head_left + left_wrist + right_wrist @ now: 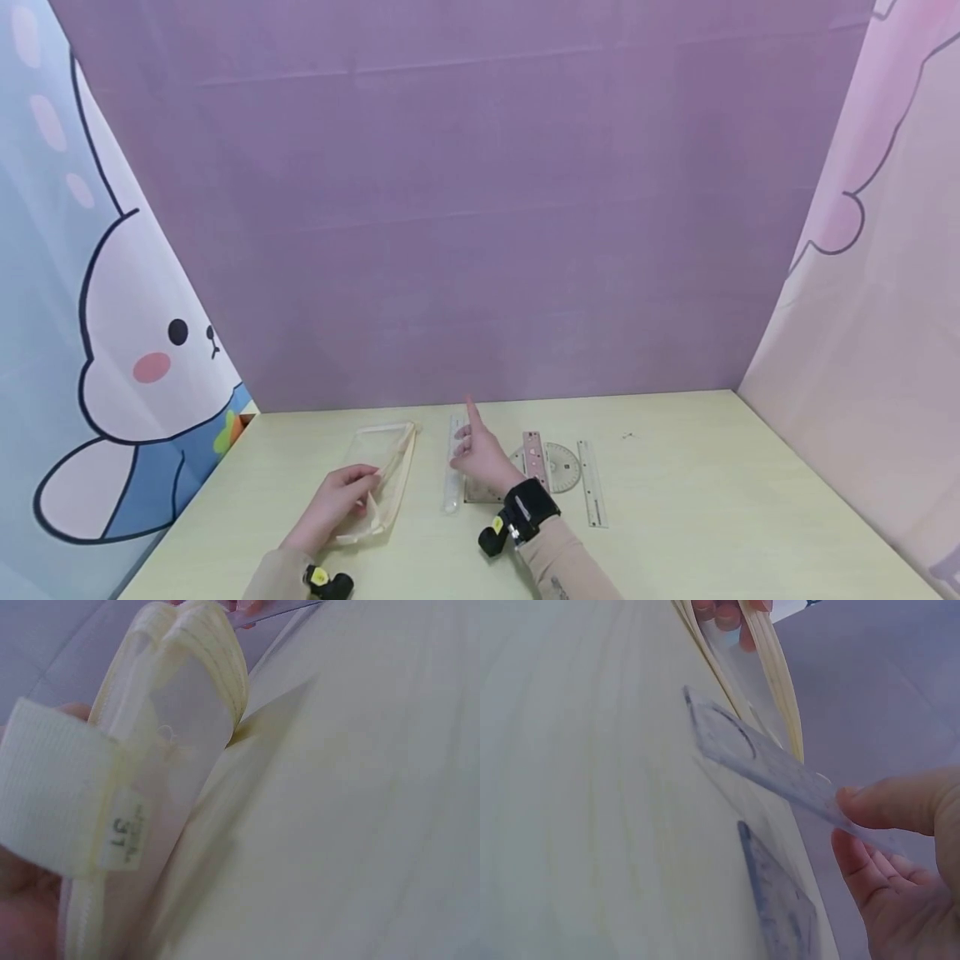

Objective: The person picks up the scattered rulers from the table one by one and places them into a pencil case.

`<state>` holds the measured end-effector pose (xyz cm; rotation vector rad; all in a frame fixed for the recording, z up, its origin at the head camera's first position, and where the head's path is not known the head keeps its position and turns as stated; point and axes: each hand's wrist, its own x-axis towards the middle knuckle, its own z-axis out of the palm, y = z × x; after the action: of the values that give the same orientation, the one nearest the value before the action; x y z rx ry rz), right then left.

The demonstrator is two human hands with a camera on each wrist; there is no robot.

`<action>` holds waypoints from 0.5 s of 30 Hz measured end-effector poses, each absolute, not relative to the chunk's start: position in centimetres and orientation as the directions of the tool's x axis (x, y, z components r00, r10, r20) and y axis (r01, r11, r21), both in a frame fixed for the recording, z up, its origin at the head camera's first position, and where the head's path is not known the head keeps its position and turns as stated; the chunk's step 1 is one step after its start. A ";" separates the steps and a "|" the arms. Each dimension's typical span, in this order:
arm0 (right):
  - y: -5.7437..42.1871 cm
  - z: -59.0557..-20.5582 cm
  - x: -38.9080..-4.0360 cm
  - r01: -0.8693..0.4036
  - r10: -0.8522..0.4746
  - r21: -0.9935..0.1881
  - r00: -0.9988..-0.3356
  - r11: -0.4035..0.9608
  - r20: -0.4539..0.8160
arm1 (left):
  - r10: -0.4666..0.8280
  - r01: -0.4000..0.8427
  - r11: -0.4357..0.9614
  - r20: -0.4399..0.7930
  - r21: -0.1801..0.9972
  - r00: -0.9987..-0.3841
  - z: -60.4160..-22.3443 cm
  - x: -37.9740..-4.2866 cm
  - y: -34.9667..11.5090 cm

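My left hand (341, 502) grips the near left side of a clear zip pouch (405, 479) with cream edging. In the left wrist view the pouch (187, 705) stands with its zipped edges parted, and a white fabric tab (56, 787) and a small printed label (124, 832) show at its side. My right hand (486, 457) pinches a clear ruler (452, 479) between thumb and fingers, the index finger pointing away. The right wrist view has that ruler (769, 765) tilted and lifted off the table, its far end free beside the pouch.
Right of the held ruler lie a clear set square (478, 492) partly under my hand, a pink ruler (533, 454) over a clear round protractor (567, 468), and another clear ruler (592, 485). A purple wall (480, 208) bounds the pale table (690, 500) at the back.
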<state>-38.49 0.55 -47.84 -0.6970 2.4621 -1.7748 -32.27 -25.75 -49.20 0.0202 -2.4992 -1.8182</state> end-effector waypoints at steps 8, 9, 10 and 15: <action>0.8 -47.7 -38.7 -0.309 -0.319 -0.914 -0.922 0.262 0.221 | -0.058 0.014 0.318 0.034 0.948 -0.998 -49.1 -32.4 -25.7; 0.8 -47.7 -38.7 -0.300 -0.313 -0.919 -0.925 0.257 0.215 | -0.060 0.016 0.319 0.037 0.948 -0.998 -49.0 -32.4 -25.7; 0.7 -47.7 -38.8 -0.295 -0.308 -0.921 -0.927 0.255 0.212 | -0.061 0.016 0.319 0.038 0.948 -0.997 -49.0 -32.4 -25.7; 0.8 -48.0 -38.8 -0.271 -0.310 -0.934 -0.931 0.235 0.192 | -0.065 -0.001 0.319 0.021 0.948 -0.998 -49.4 -32.5 -25.7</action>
<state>-38.79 0.80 -48.01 -0.5740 2.4425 -1.8351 -32.49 -25.72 -49.36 0.0624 -2.5056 -1.8008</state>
